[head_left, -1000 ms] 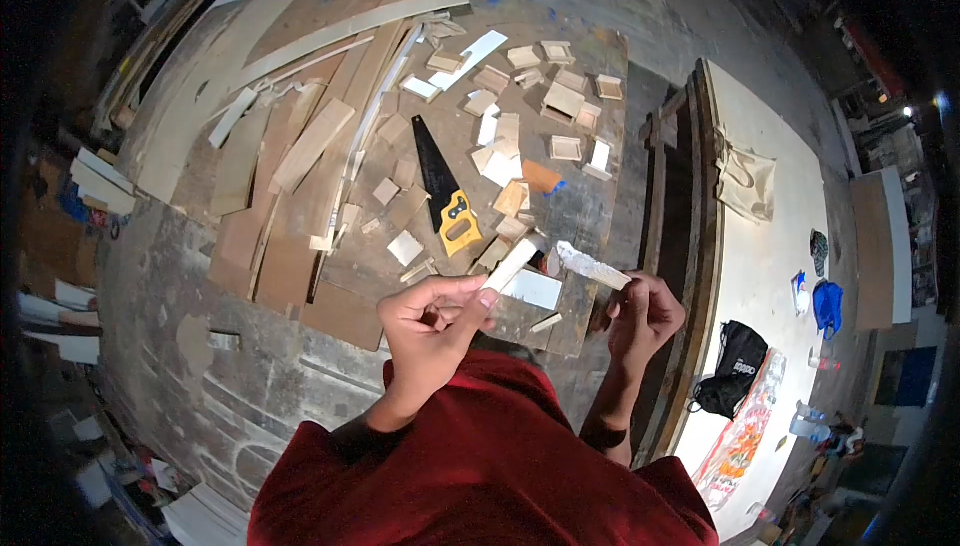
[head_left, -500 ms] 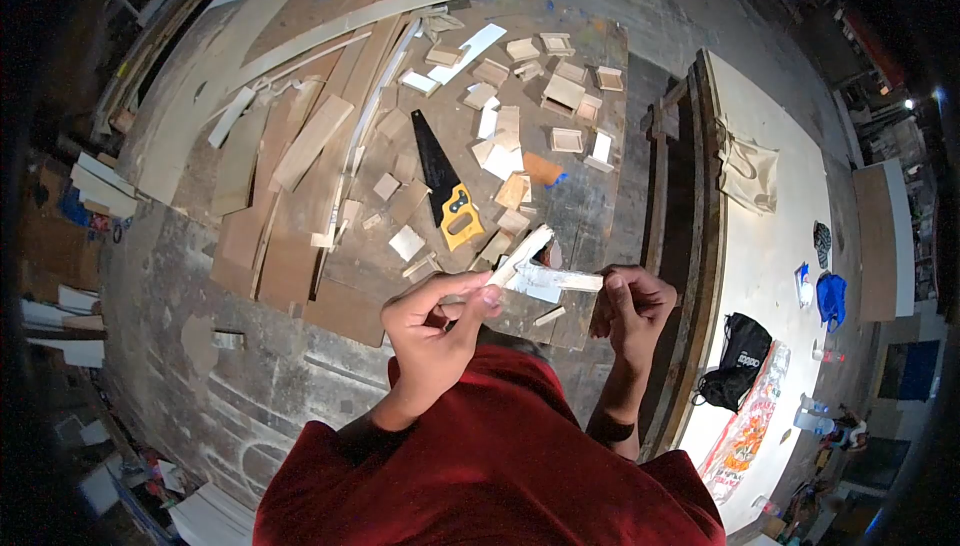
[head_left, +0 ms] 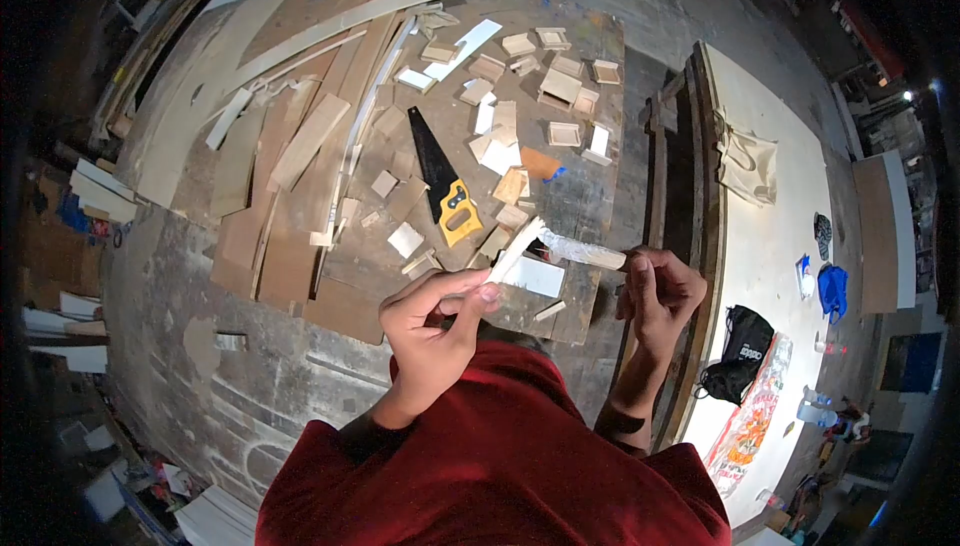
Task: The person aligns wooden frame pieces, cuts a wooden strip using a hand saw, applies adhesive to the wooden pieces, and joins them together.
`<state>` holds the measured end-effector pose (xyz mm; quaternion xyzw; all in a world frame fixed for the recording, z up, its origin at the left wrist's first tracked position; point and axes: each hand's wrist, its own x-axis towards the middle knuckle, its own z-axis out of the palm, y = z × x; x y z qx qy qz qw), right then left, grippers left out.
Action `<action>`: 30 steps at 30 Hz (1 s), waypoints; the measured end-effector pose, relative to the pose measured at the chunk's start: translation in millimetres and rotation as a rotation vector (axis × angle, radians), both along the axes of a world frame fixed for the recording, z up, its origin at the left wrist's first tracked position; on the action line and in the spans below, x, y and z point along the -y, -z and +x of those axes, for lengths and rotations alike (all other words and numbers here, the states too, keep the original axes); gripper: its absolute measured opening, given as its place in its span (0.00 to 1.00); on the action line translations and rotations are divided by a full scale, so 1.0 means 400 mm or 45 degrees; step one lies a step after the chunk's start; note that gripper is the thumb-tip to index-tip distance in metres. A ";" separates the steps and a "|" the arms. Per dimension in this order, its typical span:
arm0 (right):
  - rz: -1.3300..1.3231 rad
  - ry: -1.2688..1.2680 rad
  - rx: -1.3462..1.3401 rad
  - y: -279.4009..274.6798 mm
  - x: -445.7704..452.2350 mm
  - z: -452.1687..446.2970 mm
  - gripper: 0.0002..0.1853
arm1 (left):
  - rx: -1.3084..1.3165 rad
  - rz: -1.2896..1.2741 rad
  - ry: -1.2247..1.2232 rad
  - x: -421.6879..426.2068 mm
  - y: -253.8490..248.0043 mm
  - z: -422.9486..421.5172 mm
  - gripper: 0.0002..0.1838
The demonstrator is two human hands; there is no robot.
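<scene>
Pinched between the thumb and fingers of my left hand is a narrow pale wood strip, tilted up to the right with a rough far end. My right hand grips the bare end of a thin stick, its other part covered in something whitish and uneven that I cannot make out. The stick's whitish tip points left, close to the strip's rough end; whether they touch I cannot tell. Beneath them a white rectangular board piece lies on the worktable. Beyond my hands rests a handsaw with a yellow handle.
Several small wooden box-like pieces and offcuts lie scattered across the worktable. Long boards are piled at the left. On the right, a pale-topped table bears a cloth bag and a black drawstring bag.
My right hand has moved right and slightly up with the whitish stick, which earlier overlapped the wood strip. The left hand has hardly moved.
</scene>
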<state>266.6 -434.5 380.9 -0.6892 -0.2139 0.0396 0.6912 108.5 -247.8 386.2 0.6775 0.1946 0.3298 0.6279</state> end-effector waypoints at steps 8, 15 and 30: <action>0.095 -0.137 -0.098 0.016 -0.012 -0.006 0.10 | 0.040 -0.013 0.031 0.002 0.004 -0.005 0.09; 0.256 -0.299 -0.241 0.057 0.006 0.002 0.10 | 0.037 -0.091 0.049 -0.004 0.015 -0.005 0.09; 0.667 0.050 -0.299 0.051 -0.168 -0.009 0.14 | -0.080 -0.949 0.700 0.049 0.080 0.015 0.05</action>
